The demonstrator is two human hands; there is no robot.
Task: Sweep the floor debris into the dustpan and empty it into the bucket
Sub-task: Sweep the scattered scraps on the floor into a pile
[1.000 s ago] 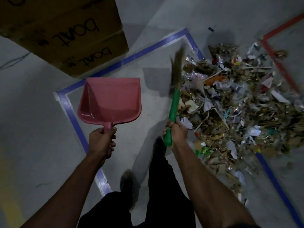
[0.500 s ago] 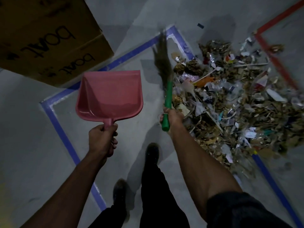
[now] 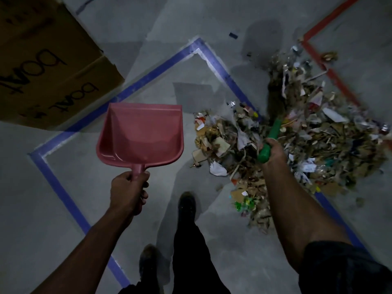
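Head view: you hold dustpan and broom.
Your left hand (image 3: 128, 190) grips the empty dustpan (image 3: 141, 134) by its handle; your right hand (image 3: 272, 150) grips the broom (image 3: 272, 132), debris (image 3: 297, 134) lying beyond and around it.

dim, grainy view w/ motion blur at right, wide-angle edge warp

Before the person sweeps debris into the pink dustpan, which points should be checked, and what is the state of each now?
1. Left hand grips the pink plastic dustpan handle: ok.
2. Right hand grips the green-handled broom: ok.
3. Dustpan pan empty: ok.
4. Dustpan lip down on the grey concrete floor: cannot tell.
5. Mixed paper and cardboard debris pile next to the dustpan mouth: not ok, it lies off to the right.
6. Bucket within reach: cannot tell, none in view.
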